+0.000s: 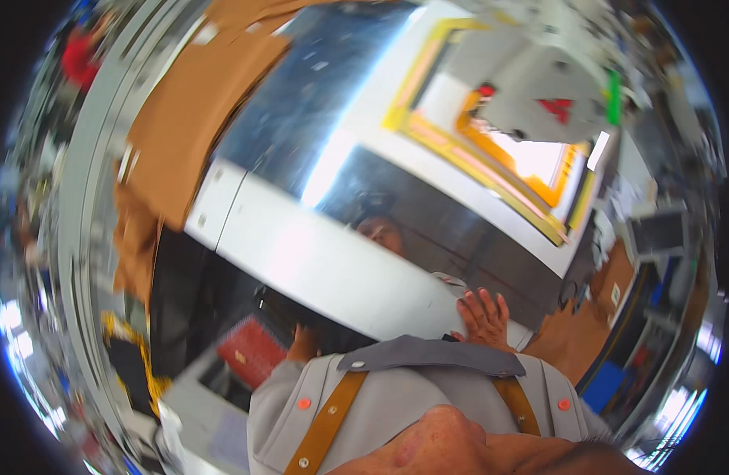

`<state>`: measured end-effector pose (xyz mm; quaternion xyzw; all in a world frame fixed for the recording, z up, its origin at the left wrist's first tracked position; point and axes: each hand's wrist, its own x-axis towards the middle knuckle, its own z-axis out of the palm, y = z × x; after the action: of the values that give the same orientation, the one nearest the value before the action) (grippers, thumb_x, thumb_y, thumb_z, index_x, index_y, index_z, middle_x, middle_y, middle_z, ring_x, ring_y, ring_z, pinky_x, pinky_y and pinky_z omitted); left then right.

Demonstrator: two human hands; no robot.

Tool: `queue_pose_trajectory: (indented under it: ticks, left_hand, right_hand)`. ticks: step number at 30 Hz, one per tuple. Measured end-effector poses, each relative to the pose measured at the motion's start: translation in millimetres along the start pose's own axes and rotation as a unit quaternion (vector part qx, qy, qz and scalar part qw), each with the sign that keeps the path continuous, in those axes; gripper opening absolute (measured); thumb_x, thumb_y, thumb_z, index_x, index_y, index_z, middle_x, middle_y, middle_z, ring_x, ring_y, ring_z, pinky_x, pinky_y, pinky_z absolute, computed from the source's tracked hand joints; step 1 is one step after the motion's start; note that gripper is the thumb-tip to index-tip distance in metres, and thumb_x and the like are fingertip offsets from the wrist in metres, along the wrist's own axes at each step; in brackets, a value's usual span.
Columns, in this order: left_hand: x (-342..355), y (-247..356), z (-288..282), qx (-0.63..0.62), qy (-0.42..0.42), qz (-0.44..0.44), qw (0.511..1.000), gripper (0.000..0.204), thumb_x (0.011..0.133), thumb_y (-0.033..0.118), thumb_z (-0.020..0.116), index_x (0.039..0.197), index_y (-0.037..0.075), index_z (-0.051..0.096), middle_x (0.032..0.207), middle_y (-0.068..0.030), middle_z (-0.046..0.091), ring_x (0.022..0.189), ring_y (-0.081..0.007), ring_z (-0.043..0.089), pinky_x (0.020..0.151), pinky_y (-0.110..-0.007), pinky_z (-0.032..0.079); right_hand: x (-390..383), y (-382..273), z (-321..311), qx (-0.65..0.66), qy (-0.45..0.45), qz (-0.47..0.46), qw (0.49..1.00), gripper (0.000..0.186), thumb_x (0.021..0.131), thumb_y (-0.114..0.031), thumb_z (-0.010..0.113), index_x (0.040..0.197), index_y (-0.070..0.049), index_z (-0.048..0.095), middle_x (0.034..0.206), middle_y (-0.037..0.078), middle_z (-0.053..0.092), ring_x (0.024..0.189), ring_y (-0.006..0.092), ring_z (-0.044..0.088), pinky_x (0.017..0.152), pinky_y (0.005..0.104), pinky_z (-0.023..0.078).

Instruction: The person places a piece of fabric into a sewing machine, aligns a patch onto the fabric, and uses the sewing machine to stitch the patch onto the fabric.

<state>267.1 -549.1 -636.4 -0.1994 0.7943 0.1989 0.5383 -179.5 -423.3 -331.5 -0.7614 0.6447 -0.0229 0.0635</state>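
Note:
My right hand (485, 317) lies with its fingers spread on the front edge of a machine, where the white front panel (317, 257) meets a shiny metal plate (475, 277). Nothing is held in it. Low beside the panel, my left hand (303, 342) hangs near a dark, blurred object (276, 305) and a red flat thing (254, 351); its fingers are mostly hidden. On the machine, a yellow frame (491, 192) surrounds an orange inner frame (516, 170) under a grey-white machine head (548, 91).
Brown sheet material (178, 119) covers the surface on the far left, and more brown material (570, 336) lies to the right. A grey-framed screen (657, 233) stands at the right. A grey rail (83, 206) curves along the left. At the far left someone in red (79, 59) shows blurred.

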Motion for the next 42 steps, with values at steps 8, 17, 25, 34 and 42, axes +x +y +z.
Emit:
queue_pose_trajectory:
  ticks: [8,17,25,34,42]
  left_hand:
    - [-14,20,49,-0.100,-0.041,-0.063,0.992,0.094,0.083,0.068,0.068,0.158,0.020,0.040,0.160,-0.0099,0.044,0.152,-0.0317,0.032,0.123,-0.063,0.016]
    - [20,42,3,-0.198,-0.039,-0.077,0.976,0.094,0.083,0.072,0.062,0.158,0.018,0.040,0.161,-0.0109,0.042,0.153,-0.0323,0.030,0.123,-0.063,0.016]
    - [152,67,-167,-0.284,-0.062,-0.079,0.953,0.095,0.084,0.075,0.057,0.158,0.017,0.040,0.161,-0.0119,0.041,0.154,-0.0329,0.028,0.123,-0.062,0.016]
    - [-5,-84,15,-0.363,-0.076,-0.082,0.925,0.096,0.085,0.078,0.052,0.157,0.016,0.041,0.162,-0.0129,0.039,0.154,-0.0335,0.026,0.123,-0.061,0.016]
    - [50,-41,-41,-0.456,-0.101,-0.098,0.879,0.098,0.085,0.081,0.047,0.157,0.015,0.041,0.163,-0.0139,0.038,0.155,-0.0340,0.024,0.124,-0.060,0.016]
  right_hand:
    - [7,12,27,-0.073,0.098,-0.016,0.992,0.061,0.097,-0.051,0.053,0.146,-0.014,0.049,0.159,0.011,0.041,0.151,0.0333,0.033,0.123,0.0573,0.018]
    - [18,16,44,-0.181,0.236,-0.038,0.954,0.039,0.092,-0.013,0.076,0.126,-0.020,0.058,0.150,0.006,0.055,0.140,0.0306,0.052,0.119,0.0533,0.034]
    - [18,17,50,-0.245,0.265,-0.029,0.932,0.034,0.095,-0.017,0.074,0.124,-0.025,0.058,0.146,0.001,0.058,0.135,0.0266,0.057,0.114,0.0533,0.044]
    - [18,30,59,-0.355,0.293,-0.033,0.887,0.041,0.105,-0.020,0.059,0.143,-0.030,0.049,0.145,-0.002,0.057,0.131,0.0189,0.060,0.108,0.0428,0.050]
    - [5,29,69,-0.281,0.311,-0.028,0.907,0.028,0.101,-0.025,0.066,0.127,-0.034,0.059,0.138,-0.009,0.063,0.127,0.0191,0.063,0.109,0.0481,0.048]
